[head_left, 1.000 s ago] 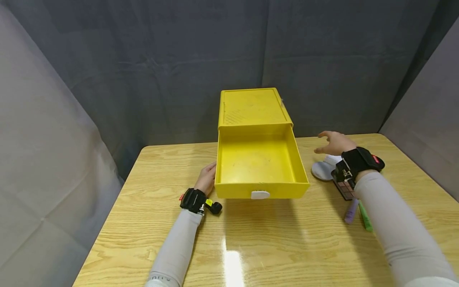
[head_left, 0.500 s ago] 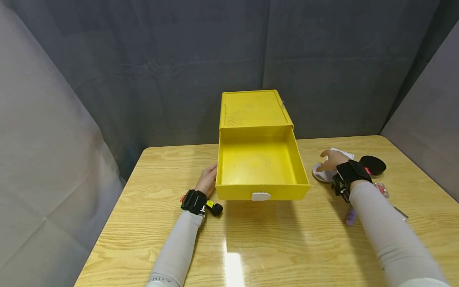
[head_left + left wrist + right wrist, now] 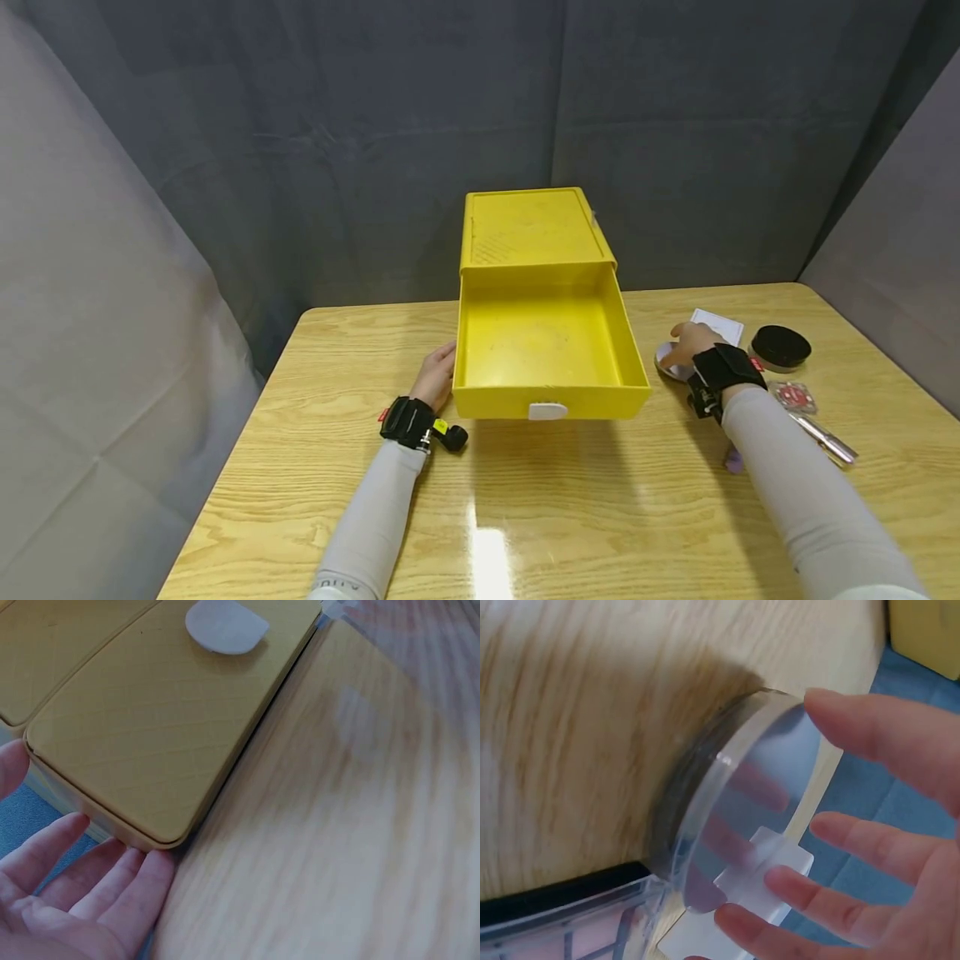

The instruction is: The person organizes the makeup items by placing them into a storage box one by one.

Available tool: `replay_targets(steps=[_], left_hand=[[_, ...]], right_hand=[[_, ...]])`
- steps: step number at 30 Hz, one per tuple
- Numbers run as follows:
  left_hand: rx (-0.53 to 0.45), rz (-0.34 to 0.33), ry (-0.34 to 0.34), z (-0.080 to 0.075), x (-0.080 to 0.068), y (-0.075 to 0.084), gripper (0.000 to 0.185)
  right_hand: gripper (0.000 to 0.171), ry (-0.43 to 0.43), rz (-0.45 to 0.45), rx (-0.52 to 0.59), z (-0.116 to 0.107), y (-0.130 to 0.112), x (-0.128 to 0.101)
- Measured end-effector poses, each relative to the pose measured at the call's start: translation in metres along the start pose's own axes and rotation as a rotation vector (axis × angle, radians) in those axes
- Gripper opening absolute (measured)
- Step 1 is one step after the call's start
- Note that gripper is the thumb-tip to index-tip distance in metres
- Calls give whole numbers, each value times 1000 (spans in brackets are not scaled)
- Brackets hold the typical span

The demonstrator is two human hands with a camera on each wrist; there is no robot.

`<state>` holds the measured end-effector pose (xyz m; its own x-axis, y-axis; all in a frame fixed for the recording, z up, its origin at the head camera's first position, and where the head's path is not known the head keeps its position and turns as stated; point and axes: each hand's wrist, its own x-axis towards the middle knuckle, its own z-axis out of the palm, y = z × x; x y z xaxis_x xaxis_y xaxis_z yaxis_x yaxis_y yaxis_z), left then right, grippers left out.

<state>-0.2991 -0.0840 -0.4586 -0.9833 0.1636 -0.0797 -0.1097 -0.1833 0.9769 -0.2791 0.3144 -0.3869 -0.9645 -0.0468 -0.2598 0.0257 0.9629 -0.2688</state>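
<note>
- The disc (image 3: 739, 806) was on the table (image 3: 570, 508), right of the drawer (image 3: 135, 757), near the palette (image 3: 592, 934).
- The right hand (image 3: 690, 342) had its fingers spread around it, thumb by the rim; firm contact could not be told.
- The left hand (image 3: 432, 377) touched the drawer's side, fingers straightish, gripping nothing.
- The disc looked light, stiff, slick and breakable, best taken by its rim.

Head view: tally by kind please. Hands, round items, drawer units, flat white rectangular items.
Hands: 2 (left hand, right hand)
Round items: 2 (mirrored disc, black-lidded jar)
Drawer units: 1 (yellow drawer unit)
Flat white rectangular items: 1 (white rectangle)
Total: 6
</note>
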Motion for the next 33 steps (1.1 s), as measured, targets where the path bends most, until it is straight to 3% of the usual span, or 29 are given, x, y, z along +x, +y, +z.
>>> replay_targets(steps=[14,23,33], left_hand=[[-18,10,-11,0,-2,1,46],[-21,22,-12,0,-2,2,45],[-19,37,-9,0,-2,0,45]], right_hand=[[49,39,77,16,11,-11,-5],[60,41,66,41,18,-2,4],[61,26,63,46,18,1,6]])
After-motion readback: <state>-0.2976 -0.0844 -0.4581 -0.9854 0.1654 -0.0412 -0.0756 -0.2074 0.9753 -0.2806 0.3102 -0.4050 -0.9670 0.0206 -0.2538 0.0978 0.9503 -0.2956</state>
